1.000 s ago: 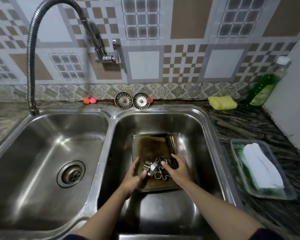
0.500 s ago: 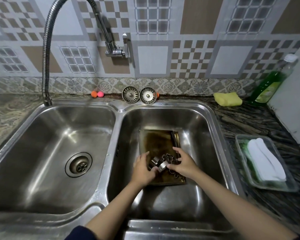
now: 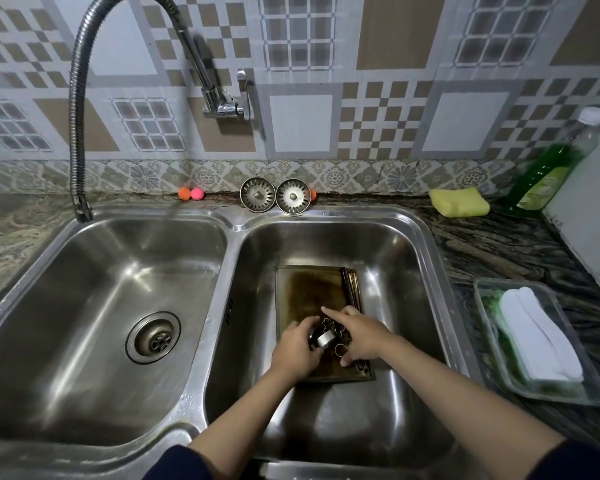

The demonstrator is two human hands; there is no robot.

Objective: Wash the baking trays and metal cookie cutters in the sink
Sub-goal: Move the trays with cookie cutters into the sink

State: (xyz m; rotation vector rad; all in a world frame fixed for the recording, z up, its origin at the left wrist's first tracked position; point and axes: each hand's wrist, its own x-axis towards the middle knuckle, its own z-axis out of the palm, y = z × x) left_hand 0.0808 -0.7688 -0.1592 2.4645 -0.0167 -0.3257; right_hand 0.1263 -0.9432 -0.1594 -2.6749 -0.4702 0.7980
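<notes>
Stained brown baking trays (image 3: 309, 289) lie stacked flat in the right sink basin (image 3: 406, 271). Several metal cookie cutters (image 3: 329, 332) sit bunched on the top tray. My left hand (image 3: 297, 348) curls around a round cutter (image 3: 323, 339) at the left of the bunch. From the right, my right hand (image 3: 362, 336) covers the other cutters, its index finger stretched out over the tray and its lower fingers closed on a small cutter (image 3: 341, 349). The near part of the tray is hidden under both hands.
The left basin (image 3: 94, 306) has an open drain. The flexible tap spout (image 3: 80, 206) ends over the left basin's far corner. Two strainers (image 3: 274, 195) lean on the back rim. A yellow sponge (image 3: 459, 201), a green soap bottle (image 3: 548, 174) and a plastic tray with a white cloth (image 3: 534, 337) sit on the right counter.
Both hands have closed in over the cutters on the tray. My right index finger now points out over the tray. The view has tilted up slightly.
</notes>
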